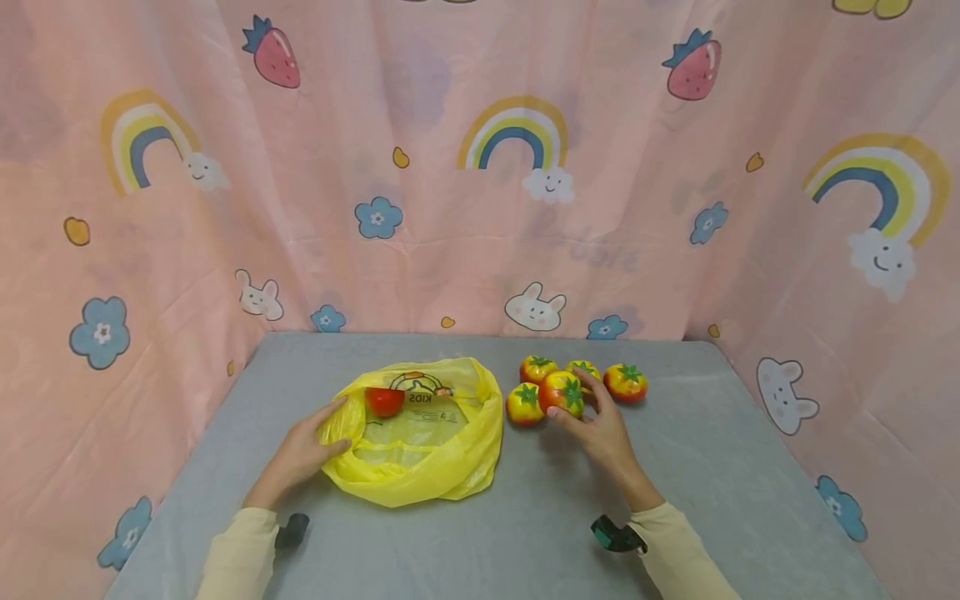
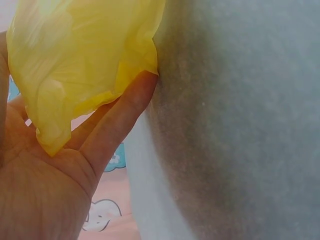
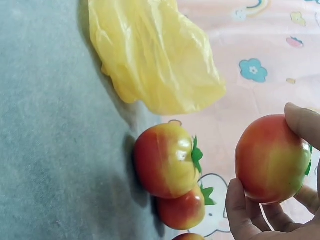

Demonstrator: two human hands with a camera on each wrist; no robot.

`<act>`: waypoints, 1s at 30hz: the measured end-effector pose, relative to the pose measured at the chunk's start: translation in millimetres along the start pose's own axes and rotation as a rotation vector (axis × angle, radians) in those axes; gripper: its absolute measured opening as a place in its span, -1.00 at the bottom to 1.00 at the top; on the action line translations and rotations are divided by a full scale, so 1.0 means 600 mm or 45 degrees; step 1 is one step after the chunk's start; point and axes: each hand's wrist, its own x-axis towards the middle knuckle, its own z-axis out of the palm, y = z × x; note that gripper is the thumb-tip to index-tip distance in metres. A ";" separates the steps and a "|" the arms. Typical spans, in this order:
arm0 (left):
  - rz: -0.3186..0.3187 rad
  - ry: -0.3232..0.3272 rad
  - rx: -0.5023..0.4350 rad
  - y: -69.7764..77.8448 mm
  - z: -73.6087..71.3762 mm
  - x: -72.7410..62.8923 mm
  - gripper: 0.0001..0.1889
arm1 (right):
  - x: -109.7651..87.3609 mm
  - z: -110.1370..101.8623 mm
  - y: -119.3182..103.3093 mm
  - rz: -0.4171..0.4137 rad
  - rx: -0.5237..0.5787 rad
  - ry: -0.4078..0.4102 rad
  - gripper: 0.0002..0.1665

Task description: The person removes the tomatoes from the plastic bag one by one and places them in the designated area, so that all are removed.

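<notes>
A yellow plastic bag lies on the table with its mouth spread wide. My left hand holds the bag's left side, thumb at the near rim and fingers along the outside; the left wrist view shows the yellow plastic between thumb and fingers. Inside the bag is a glossy red round piece, partly covered. My right hand grips a red-and-yellow toy tomato with a green leafy top, raised above the table to the right of the bag. In the right wrist view, fingertips and thumb surround this tomato.
Several similar toy tomatoes sit close behind and beside the right hand: one at the left, one at the back, one partly hidden, one at the right. A pink patterned curtain stands behind the grey table.
</notes>
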 end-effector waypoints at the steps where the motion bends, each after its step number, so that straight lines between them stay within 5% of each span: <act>1: 0.000 0.001 0.000 0.000 0.000 0.000 -0.25 | 0.001 -0.001 0.003 -0.002 0.001 0.004 -0.03; 30: -0.007 -0.006 -0.013 -0.005 -0.001 -0.001 -0.24 | 0.021 -0.018 0.080 0.144 -0.111 0.020 -0.03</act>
